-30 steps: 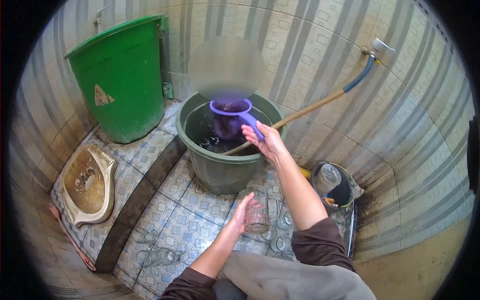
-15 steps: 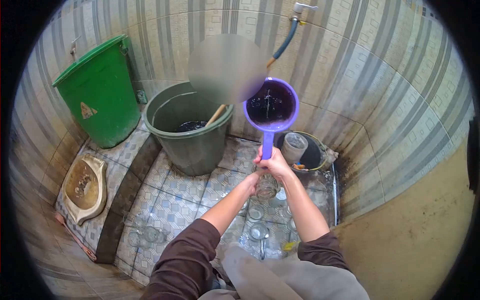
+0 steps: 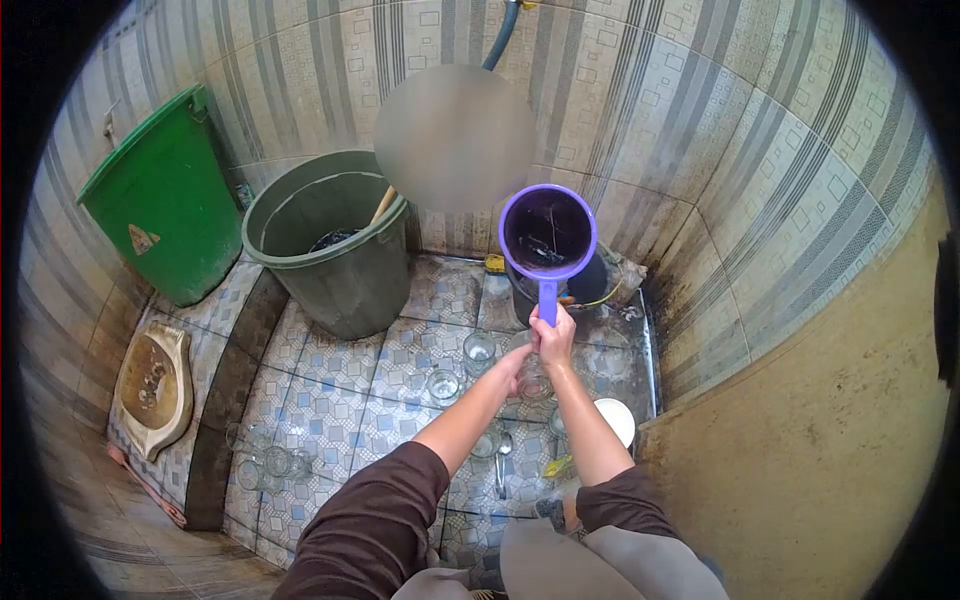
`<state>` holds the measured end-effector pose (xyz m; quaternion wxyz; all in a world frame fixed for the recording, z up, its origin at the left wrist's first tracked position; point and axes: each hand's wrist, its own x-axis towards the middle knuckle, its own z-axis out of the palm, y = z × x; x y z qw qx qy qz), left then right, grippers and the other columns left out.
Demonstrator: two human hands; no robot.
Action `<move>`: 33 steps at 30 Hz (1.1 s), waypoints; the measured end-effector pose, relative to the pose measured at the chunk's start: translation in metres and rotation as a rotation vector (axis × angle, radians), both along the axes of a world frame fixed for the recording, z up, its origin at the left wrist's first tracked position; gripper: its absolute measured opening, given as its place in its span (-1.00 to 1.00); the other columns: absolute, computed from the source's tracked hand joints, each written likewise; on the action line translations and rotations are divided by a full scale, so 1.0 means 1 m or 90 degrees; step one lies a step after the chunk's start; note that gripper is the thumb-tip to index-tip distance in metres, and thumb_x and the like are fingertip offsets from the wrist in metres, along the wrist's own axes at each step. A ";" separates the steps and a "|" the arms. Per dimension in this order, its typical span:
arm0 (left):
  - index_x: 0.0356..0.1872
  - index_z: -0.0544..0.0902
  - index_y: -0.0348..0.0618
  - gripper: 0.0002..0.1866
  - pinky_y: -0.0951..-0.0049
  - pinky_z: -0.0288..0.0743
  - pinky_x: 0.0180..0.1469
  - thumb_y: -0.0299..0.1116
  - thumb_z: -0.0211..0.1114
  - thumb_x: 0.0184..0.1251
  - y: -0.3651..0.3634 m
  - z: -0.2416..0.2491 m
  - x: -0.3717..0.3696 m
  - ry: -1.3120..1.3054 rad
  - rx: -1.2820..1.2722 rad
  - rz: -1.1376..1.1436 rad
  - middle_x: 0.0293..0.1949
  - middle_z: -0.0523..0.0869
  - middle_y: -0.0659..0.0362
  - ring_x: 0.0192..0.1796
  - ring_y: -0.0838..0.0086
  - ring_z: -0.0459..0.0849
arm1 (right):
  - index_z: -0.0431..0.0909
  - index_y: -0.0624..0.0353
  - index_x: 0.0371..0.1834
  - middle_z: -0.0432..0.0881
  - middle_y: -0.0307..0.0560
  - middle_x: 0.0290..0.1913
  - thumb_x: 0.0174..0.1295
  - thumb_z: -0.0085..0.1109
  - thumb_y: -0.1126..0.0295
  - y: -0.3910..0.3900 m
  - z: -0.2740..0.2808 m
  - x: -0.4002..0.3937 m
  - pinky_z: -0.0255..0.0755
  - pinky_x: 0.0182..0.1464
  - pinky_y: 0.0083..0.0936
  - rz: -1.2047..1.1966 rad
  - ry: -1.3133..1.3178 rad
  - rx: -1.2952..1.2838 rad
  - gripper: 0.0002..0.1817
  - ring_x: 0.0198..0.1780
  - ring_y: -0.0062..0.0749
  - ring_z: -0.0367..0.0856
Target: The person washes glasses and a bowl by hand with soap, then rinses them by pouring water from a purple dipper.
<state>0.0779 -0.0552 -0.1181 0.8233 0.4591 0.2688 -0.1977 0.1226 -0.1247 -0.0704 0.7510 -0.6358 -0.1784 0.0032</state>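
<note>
My right hand (image 3: 553,338) grips the handle of a purple dipper (image 3: 548,300), whose bowl holds dark-looking water. Close beside it, my left hand (image 3: 514,370) is closed on a clear glass (image 3: 535,384) below the dipper's handle; its fingers are partly hidden. On the tiled floor around my hands stand a glass (image 3: 479,347), a second glass (image 3: 443,386) and another glass (image 3: 487,442) near my left forearm. A metal spoon (image 3: 503,452) lies beside that last one. Next to my right forearm is a white bowl (image 3: 617,420), partly covered by the arm.
A large dark green bucket (image 3: 340,285) with water and a wooden stick stands at the back. Left are a green bin (image 3: 165,215), a tan basin (image 3: 155,385) on the ledge and several glasses (image 3: 275,465). A black bucket (image 3: 597,280) sits behind the dipper.
The view has shifted, bringing the floor glasses and white bowl into clearer sight. Both hands stay together, with the dipper still held level and now covering more of the black bucket.
</note>
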 end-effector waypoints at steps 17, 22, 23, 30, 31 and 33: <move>-0.23 0.48 -0.02 -0.62 0.32 0.47 -0.30 0.02 -0.08 0.14 0.010 0.007 -0.004 -0.013 -0.050 -0.030 -0.32 0.58 0.21 -0.32 0.45 0.56 | 0.41 0.24 -0.62 0.42 -0.27 -0.75 0.01 0.16 0.23 0.032 0.019 -0.004 0.19 -0.75 -0.72 -0.079 0.077 0.036 -0.71 -0.81 -0.65 0.31; -0.07 0.33 -0.16 -0.32 0.44 0.32 -0.06 -0.20 0.40 -0.33 0.018 -0.024 0.011 -0.143 0.200 0.163 -0.25 0.52 0.15 -0.14 0.42 0.46 | 0.43 0.23 -0.61 0.39 -0.27 -0.76 0.03 0.14 0.26 0.015 0.017 0.009 0.08 -0.81 -0.73 -0.019 0.236 0.097 -0.74 -0.84 -0.70 0.23; -0.07 0.33 -0.16 -0.32 0.44 0.32 -0.06 -0.20 0.40 -0.33 0.018 -0.008 0.006 -0.143 0.198 0.165 -0.25 0.52 0.15 -0.14 0.42 0.46 | 0.44 0.23 -0.61 0.42 -0.25 -0.74 0.03 0.13 0.27 0.011 0.015 0.010 0.09 -0.81 -0.73 -0.040 0.158 -0.015 -0.75 -0.84 -0.70 0.24; -0.08 0.25 -0.17 -0.15 0.41 0.27 0.06 -0.37 0.50 -0.60 0.040 -0.003 0.013 -0.310 0.655 0.241 -0.07 0.47 0.08 0.03 0.30 0.42 | 0.53 0.22 -0.51 0.52 -0.01 -0.54 -0.11 0.13 0.39 -0.034 -0.012 0.000 0.34 -0.43 -0.35 -0.227 -0.282 -0.363 -0.87 -0.49 -0.15 0.51; -0.08 0.25 -0.17 -0.15 0.41 0.27 0.06 -0.37 0.50 -0.60 0.043 -0.005 0.016 -0.310 0.654 0.242 -0.07 0.47 0.08 0.03 0.30 0.42 | 0.53 0.20 -0.51 0.50 -0.03 -0.54 -0.13 0.13 0.41 -0.039 -0.014 -0.002 0.34 -0.44 -0.33 -0.226 -0.333 -0.453 -0.88 -0.48 -0.10 0.50; -0.06 0.25 -0.15 -0.13 0.41 0.29 0.05 -0.36 0.51 -0.62 0.047 -0.003 0.017 -0.351 0.648 0.210 -0.08 0.47 0.08 0.01 0.29 0.43 | 0.53 0.17 -0.50 0.47 -0.04 -0.52 -0.17 0.13 0.44 -0.045 -0.015 -0.008 0.35 -0.42 -0.29 -0.214 -0.355 -0.510 -0.88 -0.46 -0.08 0.47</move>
